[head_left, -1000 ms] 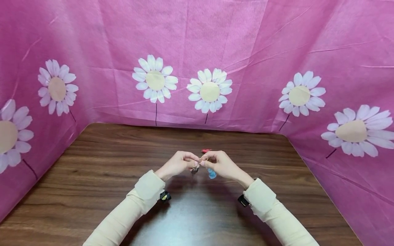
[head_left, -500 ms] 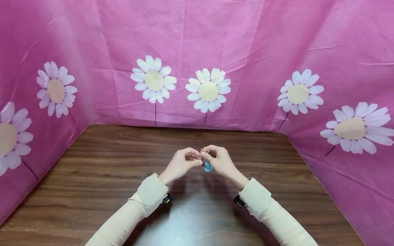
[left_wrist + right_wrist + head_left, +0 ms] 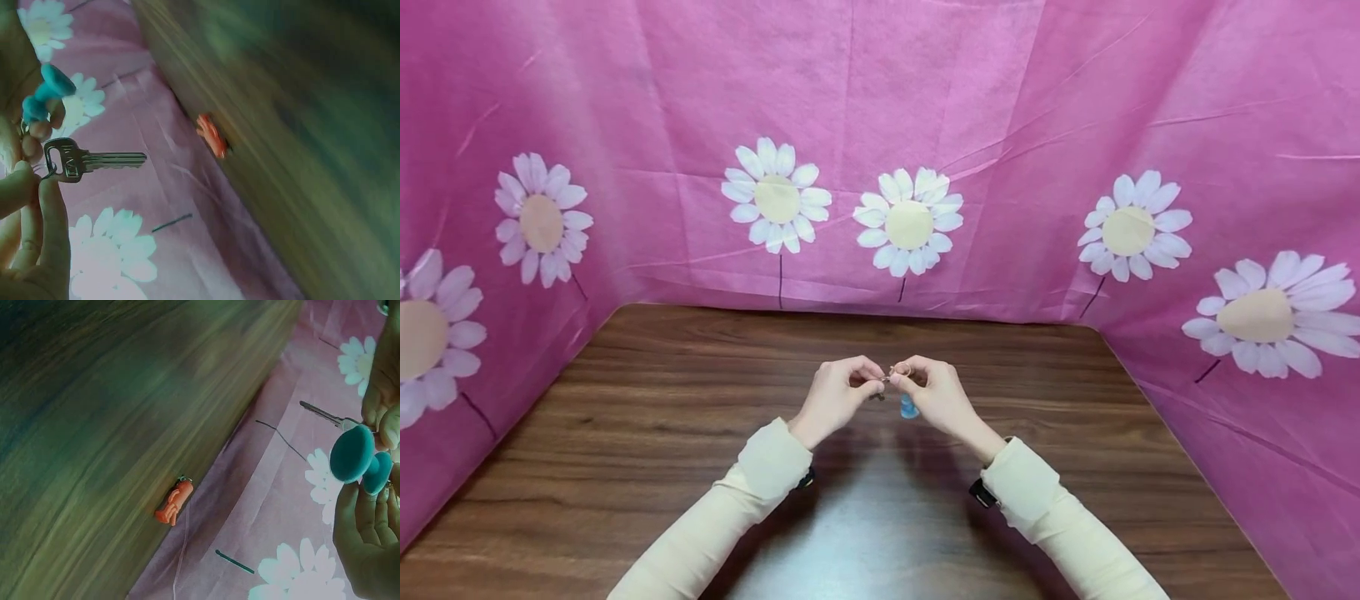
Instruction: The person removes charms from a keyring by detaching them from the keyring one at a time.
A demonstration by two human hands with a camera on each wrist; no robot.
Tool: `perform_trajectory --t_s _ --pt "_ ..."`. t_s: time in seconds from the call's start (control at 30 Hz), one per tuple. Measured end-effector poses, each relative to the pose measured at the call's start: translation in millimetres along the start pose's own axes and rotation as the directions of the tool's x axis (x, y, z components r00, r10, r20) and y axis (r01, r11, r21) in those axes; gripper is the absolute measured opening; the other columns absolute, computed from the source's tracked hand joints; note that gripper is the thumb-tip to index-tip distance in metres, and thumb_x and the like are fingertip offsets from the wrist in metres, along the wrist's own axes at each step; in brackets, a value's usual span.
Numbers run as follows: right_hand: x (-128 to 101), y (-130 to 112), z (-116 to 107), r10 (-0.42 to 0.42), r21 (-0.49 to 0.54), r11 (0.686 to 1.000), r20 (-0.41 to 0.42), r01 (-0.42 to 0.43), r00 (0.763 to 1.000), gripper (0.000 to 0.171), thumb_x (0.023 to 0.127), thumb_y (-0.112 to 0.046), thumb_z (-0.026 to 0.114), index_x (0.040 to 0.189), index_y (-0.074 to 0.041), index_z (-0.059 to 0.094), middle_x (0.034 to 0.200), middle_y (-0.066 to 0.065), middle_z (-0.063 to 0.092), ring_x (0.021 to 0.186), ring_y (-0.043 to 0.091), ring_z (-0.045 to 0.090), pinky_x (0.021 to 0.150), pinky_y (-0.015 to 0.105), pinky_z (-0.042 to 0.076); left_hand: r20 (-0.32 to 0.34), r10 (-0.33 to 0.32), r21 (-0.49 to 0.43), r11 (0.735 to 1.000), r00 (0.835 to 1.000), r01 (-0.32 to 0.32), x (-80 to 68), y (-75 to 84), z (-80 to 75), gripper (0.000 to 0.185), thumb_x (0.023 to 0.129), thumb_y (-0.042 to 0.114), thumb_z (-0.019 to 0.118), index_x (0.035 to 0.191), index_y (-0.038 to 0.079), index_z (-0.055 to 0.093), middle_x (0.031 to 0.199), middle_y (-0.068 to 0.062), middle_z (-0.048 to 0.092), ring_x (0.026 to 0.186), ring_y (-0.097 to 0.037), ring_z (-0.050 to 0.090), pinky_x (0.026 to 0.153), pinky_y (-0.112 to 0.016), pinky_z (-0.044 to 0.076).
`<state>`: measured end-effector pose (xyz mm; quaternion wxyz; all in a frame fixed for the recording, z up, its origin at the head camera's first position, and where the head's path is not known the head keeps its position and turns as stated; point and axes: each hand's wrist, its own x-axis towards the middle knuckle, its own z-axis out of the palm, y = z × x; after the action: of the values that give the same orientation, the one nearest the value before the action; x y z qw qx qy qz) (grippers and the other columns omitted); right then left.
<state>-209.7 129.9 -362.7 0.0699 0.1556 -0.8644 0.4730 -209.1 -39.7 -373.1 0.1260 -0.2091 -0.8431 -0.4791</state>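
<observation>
Head view: both hands meet above the middle of the wooden table (image 3: 647, 433), raised off its surface, with a small bunch of key parts between them.
Left hand (image 3: 838, 398): thumb and forefinger pinch the head of a silver key (image 3: 94, 161) where a thin split ring (image 3: 49, 170) passes through its hole; the other fingers are curled in behind.
Right hand (image 3: 934, 393): fingertips pinch the ring from the other side, and a loop of it (image 3: 901, 369) shows just above the knuckles.
Blue charm (image 3: 908, 407): it hangs from the ring just below the right hand's fingers, a rounded mushroom-like shape in the right wrist view (image 3: 356, 457).
Key, long axis: in the left wrist view the blade runs straight away from the left fingertips, its head at the pinch and its tip free in the air, touching nothing.
Key and ring: they touch at the key's hole, right at the gap between the two hands; I cannot tell whether the ring is fully threaded through.
Nearer hand: the left one has the key, the right one has the ring and charm; the two sets of fingertips are almost touching.
Orange figure (image 3: 174, 501): it lies on the table at the foot of the pink daisy cloth (image 3: 1000, 125), well apart from both hands, beyond them.
</observation>
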Motion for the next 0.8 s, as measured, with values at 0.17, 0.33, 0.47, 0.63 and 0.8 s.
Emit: perform_trajectory --t_s 0.17,0.33,0.47,0.63,0.8 --pt "0.1 1.7 3.1 0.040 -0.032 0.999 0.014 -0.040 0.999 0.005 0.083 -0.014 0.066 0.084 -0.009 0.067 0.076 0.005 0.067 0.056 0.006 0.055 0.057 0.021 0.047 -0.037 0.149 0.199 0.970 0.988 -0.139 -1.7 -3.8 -1.9 0.007 0.077 0.010 0.071 0.081 0.015 0.068 0.074 0.007 0.067 0.068 -0.006 0.062 0.066 -0.023 0.049" --pt "1.7 1.5 2.9 0.043 0.001 0.999 0.040 -0.044 0.998 0.006 0.083 -0.011 0.065 0.083 -0.005 0.064 0.078 0.008 0.066 0.055 0.006 0.053 0.055 0.020 0.046 -0.067 0.172 0.173 0.972 0.983 -0.159 -2.5 -6.1 -2.5 0.009 0.077 0.006 0.071 0.081 0.014 0.069 0.074 0.005 0.065 0.068 -0.006 0.062 0.065 -0.023 0.051" --pt "2.9 2.1 1.5 0.048 0.044 0.998 0.057 -0.051 0.997 0.007 0.084 -0.008 0.063 0.082 -0.002 0.062 0.077 0.007 0.064 0.058 0.007 0.053 0.057 0.019 0.044 -0.101 0.195 0.130 0.975 0.976 -0.181 -1.1 -7.6 -1.8 0.010 0.075 0.004 0.071 0.082 0.011 0.070 0.073 0.003 0.064 0.067 -0.007 0.063 0.064 -0.022 0.052" --pt "3.5 2.6 1.3 0.083 0.116 0.989 0.082 -0.092 0.993 0.008 0.084 -0.006 0.062 0.082 0.001 0.060 0.068 0.005 0.059 0.059 0.008 0.052 0.055 0.019 0.044 -0.137 0.185 0.068 0.982 0.973 -0.177 -0.2 -8.6 -0.7 0.010 0.074 0.003 0.072 0.082 0.009 0.072 0.072 0.002 0.064 0.063 -0.005 0.060 0.058 -0.019 0.049" --pt "5.9 6.0 2.7 0.084 0.161 0.982 0.098 -0.099 0.992 0.009 0.085 -0.005 0.061 0.083 0.004 0.059 0.070 0.007 0.059 0.060 0.009 0.053 0.054 0.019 0.044 -0.171 0.138 0.008 0.990 0.975 -0.139 -0.2 -7.4 -0.6 0.008 0.075 0.004 0.071 0.079 0.010 0.072 0.070 0.003 0.064 0.060 -0.003 0.054 0.054 -0.018 0.046"
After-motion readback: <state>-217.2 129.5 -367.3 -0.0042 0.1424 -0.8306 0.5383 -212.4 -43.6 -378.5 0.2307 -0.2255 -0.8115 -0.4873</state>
